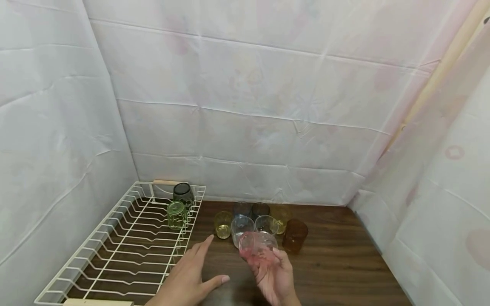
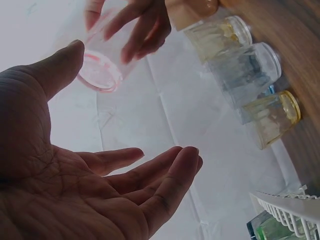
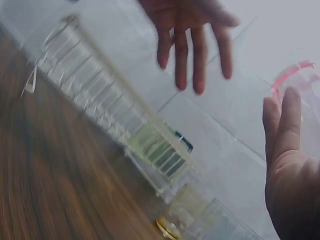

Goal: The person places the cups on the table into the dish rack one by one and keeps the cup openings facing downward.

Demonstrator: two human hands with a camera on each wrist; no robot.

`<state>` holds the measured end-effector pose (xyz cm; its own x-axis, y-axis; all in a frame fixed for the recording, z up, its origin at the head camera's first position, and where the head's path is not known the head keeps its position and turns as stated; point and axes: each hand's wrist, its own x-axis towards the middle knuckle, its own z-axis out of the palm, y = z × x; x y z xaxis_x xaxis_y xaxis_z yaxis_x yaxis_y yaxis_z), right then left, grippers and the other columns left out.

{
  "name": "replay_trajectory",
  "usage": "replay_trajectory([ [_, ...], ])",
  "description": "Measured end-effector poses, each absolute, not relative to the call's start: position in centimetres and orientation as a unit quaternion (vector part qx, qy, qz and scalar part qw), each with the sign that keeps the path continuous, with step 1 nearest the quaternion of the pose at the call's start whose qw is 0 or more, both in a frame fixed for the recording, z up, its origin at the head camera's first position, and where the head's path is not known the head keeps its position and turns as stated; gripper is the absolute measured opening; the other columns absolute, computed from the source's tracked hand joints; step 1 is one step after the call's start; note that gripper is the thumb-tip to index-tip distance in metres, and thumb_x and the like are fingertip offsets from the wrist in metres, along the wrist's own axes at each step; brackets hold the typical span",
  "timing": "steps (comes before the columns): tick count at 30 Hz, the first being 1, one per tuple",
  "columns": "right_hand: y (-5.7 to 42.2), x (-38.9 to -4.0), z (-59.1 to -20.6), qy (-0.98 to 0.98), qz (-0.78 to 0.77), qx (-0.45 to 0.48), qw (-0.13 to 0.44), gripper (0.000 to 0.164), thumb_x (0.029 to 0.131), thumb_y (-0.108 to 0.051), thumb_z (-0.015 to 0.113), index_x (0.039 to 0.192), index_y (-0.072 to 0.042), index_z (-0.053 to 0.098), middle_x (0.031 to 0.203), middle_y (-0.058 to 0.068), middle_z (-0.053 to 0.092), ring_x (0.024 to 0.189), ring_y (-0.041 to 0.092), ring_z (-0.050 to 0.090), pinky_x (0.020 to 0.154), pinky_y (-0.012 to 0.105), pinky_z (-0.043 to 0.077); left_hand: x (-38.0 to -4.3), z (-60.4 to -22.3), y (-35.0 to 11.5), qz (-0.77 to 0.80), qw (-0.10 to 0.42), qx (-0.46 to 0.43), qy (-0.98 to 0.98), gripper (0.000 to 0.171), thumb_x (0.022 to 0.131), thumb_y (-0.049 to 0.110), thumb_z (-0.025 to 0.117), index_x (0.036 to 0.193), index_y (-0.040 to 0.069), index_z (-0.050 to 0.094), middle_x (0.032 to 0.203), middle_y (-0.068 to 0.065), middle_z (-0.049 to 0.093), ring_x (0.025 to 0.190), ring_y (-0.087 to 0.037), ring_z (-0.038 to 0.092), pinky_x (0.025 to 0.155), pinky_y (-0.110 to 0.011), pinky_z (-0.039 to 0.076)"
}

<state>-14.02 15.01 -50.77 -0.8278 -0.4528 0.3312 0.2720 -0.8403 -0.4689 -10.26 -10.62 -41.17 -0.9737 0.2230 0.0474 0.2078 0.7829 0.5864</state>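
Note:
A clear pink drinking glass lies tilted on its side in my right hand, raised in front of the other glasses. In the left wrist view, the right fingers curl round the pink glass. My left hand holds nothing; its fingers reach forward with the thumb spread, between the rack and the pink glass. Behind the pink glass stand two clear glasses, one partly overlapped by it. A small yellow glass stands to their left, and an amber-brown glass to their right.
At left, a white wire dish rack holds a green glass and a dark grey glass, bottoms up, at its far right corner. Further back on the wooden table are blue, dark and yellow glasses. Pale sheets enclose the table.

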Motion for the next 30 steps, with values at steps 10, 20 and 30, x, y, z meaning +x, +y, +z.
replay_trajectory([
  [10, 15.3, -14.4, -51.8, 0.115, -0.943, -0.230, 0.209, 0.056, 0.105, -0.015, 0.038, 0.160, -0.005, 0.040, 0.160, 0.022, 0.047, 0.148, 0.038, 0.054, 0.124, 0.034, 0.048, -10.5, -41.3, -10.5, 0.324, -0.005, 0.098, 0.941, 0.105, 0.079, 0.067, 0.086, 0.161, 0.014, 0.046, 0.154, -0.015, 0.059, 0.140, -0.040, 0.059, 0.110, -0.065, 0.052],
  [20, 15.2, -14.7, -52.1, 0.107, -0.931, -0.260, 0.232, 0.059, 0.104, -0.014, 0.037, 0.162, -0.002, 0.035, 0.162, 0.019, 0.047, 0.150, 0.035, 0.052, 0.127, 0.032, 0.044, -10.9, -41.2, -9.9, 0.351, -0.028, 0.110, 0.929, 0.099, 0.079, 0.063, 0.088, 0.159, 0.021, 0.049, 0.152, -0.010, 0.061, 0.138, -0.036, 0.062, 0.109, -0.064, 0.054],
  [30, 14.7, -14.4, -52.0, 0.099, -0.924, -0.280, 0.242, 0.049, 0.102, -0.012, 0.038, 0.147, -0.002, 0.055, 0.158, 0.017, 0.053, 0.148, 0.033, 0.054, 0.124, 0.034, 0.047, -12.4, -41.6, -9.0, 0.378, -0.035, 0.176, 0.908, 0.093, 0.085, 0.060, 0.085, 0.162, 0.025, 0.045, 0.154, -0.001, 0.057, 0.128, -0.025, 0.067, 0.102, -0.052, 0.059],
])
